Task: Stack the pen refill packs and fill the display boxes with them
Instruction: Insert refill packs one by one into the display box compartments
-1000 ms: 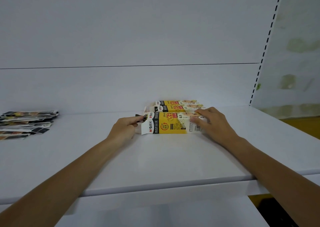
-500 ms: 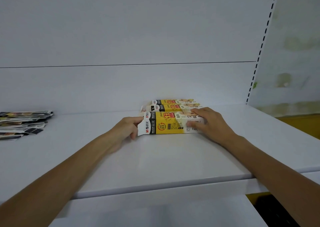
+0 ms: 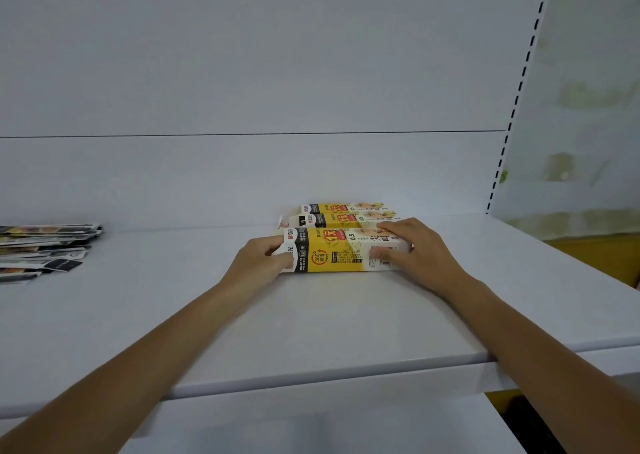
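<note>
Since a second ago our left hand (image 3: 259, 259) is closing round the flap end of the yellow-and-white cardboard display box (image 3: 341, 251); our right hand (image 3: 415, 249) is clasping the other end, steadying it on the white shelf (image 3: 311, 332).

A flat white metal shelf (image 3: 311, 332) runs across in front, pale under soft, even light. Behind it stands a plain white back panel (image 3: 242, 73) crossed by one thin dark horizontal seam (image 3: 242, 134). At the right, a white upright with black slots (image 3: 518, 97) bounds it. Beyond is a pale wall with faint greenish blotches (image 3: 588, 107) and, low down, a yellow-brown strip (image 3: 595, 259). A second white shelf (image 3: 311, 426) lies below.
</note>
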Motion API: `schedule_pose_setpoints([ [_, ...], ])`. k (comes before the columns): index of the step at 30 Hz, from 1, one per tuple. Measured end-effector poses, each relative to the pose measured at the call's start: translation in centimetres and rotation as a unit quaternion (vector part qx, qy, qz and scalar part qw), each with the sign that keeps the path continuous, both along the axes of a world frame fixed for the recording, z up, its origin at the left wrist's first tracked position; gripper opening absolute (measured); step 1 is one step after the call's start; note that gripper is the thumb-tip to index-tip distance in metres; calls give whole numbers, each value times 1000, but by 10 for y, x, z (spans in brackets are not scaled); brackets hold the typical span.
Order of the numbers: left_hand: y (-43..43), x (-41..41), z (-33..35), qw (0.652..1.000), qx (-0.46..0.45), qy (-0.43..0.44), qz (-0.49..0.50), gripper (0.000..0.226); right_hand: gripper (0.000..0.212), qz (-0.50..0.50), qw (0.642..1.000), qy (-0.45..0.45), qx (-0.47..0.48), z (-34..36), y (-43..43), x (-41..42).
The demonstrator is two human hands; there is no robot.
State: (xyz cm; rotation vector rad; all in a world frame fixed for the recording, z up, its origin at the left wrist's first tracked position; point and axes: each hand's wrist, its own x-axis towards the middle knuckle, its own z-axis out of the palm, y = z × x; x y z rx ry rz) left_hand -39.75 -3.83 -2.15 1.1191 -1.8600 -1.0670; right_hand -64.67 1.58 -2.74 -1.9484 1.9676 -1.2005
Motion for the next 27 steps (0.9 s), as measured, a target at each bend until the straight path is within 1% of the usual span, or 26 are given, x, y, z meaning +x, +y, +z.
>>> schedule_pose_setpoints([
  [2,3,-2,-1,997,-66,-7,37,30,55,-5,1000,-6,-5,-1,0,-2],
  [4,3,-2,-1,989,-122,18,86,31,55,-14,1000,-2,-8,-1,0,-4],
  [6,1,2,-1,979,-155,54,118,22,55,-29,999,5,-12,-2,0,-8],
  [7,0,4,-2,978,-169,45,114,19,55,-39,999,6,-16,-2,0,-10],
  [8,-1,6,-4,980,-180,9,90,19,54,-51,999,3,-16,-3,-1,-11],
  [10,3,6,-7,976,-192,-104,9,26,54,-71,997,-2,-5,-3,-2,-11],
  [12,5,3,-8,955,-225,-191,-41,30,55,-87,996,0,20,-3,-5,-10],
  [14,3,2,-6,946,-225,-226,-54,31,55,-92,995,-2,37,-3,-7,-9],
  [16,-1,2,-4,943,-202,-254,-77,31,52,-86,995,-4,46,0,-5,-5],
  [18,-1,4,-1,944,-193,-253,-90,31,50,-89,994,4,59,2,-5,-5],
  [20,0,10,2,945,-212,-235,-79,31,50,-94,992,20,79,6,-4,-5],
  [23,-6,30,6,932,-259,-250,-36,33,63,-108,987,77,92,15,-7,1],
  [25,-11,51,5,930,-269,-250,-9,36,67,-110,988,100,48,26,-12,23],
  [27,-12,73,5,932,-276,-235,20,34,63,-80,991,99,-36,38,-20,57],
])
